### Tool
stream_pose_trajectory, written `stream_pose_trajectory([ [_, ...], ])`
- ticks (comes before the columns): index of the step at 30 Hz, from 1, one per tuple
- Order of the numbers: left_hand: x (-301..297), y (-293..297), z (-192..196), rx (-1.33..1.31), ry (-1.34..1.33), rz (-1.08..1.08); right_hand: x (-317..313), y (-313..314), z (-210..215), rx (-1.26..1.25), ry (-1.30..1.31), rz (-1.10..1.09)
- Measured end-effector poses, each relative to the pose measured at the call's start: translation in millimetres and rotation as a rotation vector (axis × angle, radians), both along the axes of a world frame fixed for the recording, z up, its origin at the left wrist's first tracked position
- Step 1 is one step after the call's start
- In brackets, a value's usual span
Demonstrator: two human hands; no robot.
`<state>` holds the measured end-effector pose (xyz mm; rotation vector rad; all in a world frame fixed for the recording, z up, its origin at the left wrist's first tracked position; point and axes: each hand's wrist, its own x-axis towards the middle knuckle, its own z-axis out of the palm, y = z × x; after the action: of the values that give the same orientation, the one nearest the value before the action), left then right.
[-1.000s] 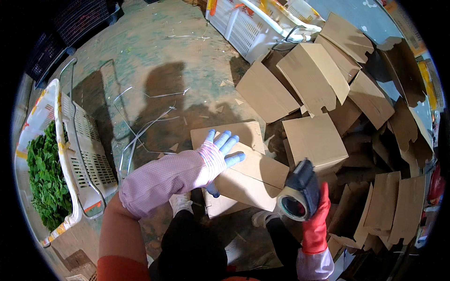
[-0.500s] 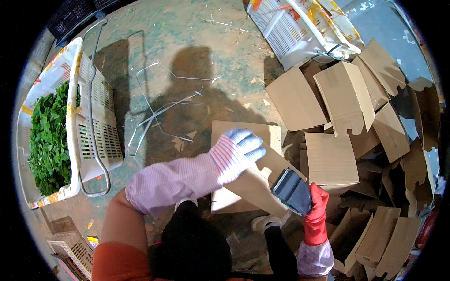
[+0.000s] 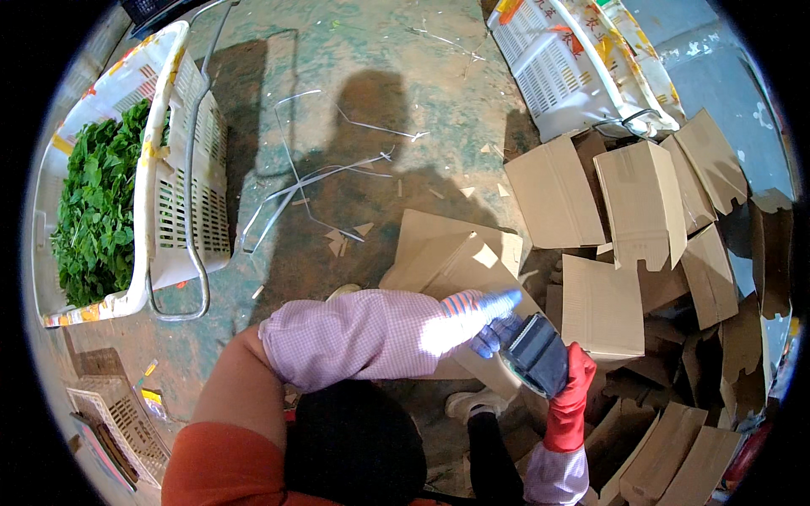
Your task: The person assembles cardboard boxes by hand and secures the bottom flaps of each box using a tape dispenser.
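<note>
My right hand (image 3: 574, 379), in a red rubber glove, is closed around a dark packing-tape dispenser (image 3: 537, 357) with a serrated edge. My left hand (image 3: 481, 320), in a striped glove with blue fingertips, is beside the dispenser's front, fingers stretched out and apart. Whether it touches the dispenser or a tape end I cannot tell. Checked sleeve covers are on both forearms. Below the hands, a brown cardboard box (image 3: 456, 261) lies on the floor at my feet, partly hidden by my left arm.
At the left stands a white plastic crate (image 3: 190, 198) of leafy greens with a metal handle. Several cardboard boxes (image 3: 603, 308) are heaped at the right, below another white crate (image 3: 548, 76). Loose white straps (image 3: 316, 175) and cardboard scraps lie on the floor. A small basket (image 3: 126, 422) stands lower left.
My left hand has moved right and down, from over the cardboard to the tape dispenser. The cardboard beneath has shifted, and the whole view has swung a little.
</note>
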<state>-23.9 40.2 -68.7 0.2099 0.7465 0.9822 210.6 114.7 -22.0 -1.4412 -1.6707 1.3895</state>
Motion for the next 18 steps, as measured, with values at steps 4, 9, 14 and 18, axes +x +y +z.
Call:
stream_pose_trajectory([
  [4,7,2,-8,0.055,0.126,0.014,-1,-1,3,-0.017,-0.02,0.004],
  [9,8,2,-13,0.426,0.897,0.121,-9,-1,15,-0.026,-0.145,0.076],
  [14,-3,0,-10,0.535,1.046,0.198,-20,0,20,-0.019,-0.2,0.151],
  [18,-24,-5,-9,0.501,0.975,0.184,-19,8,15,-0.067,-0.219,0.174],
])
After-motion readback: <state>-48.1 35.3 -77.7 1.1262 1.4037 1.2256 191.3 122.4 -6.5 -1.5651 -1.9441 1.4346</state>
